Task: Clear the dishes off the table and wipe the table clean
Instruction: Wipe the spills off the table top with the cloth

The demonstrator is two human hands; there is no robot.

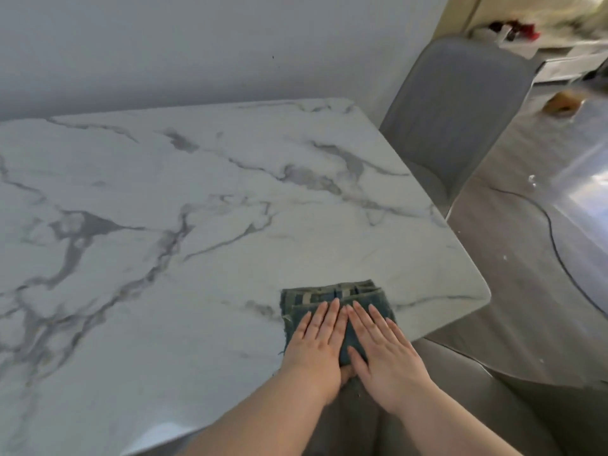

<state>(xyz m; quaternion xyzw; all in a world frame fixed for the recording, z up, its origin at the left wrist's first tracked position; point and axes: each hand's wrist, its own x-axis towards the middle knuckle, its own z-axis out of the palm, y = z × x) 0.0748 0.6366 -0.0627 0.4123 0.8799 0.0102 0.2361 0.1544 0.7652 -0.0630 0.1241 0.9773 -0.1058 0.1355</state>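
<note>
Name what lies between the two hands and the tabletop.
Head view: a folded blue-green cloth lies between them; the left hand and right hand rest flat on it, and it lies on the marble table.

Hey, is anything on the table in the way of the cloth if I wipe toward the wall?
Nothing visible is in its path. The left hand and right hand press flat on the folded cloth near the table's right corner; the marble ahead shows no dishes. The grey chair stands beyond the table's edge.
</note>
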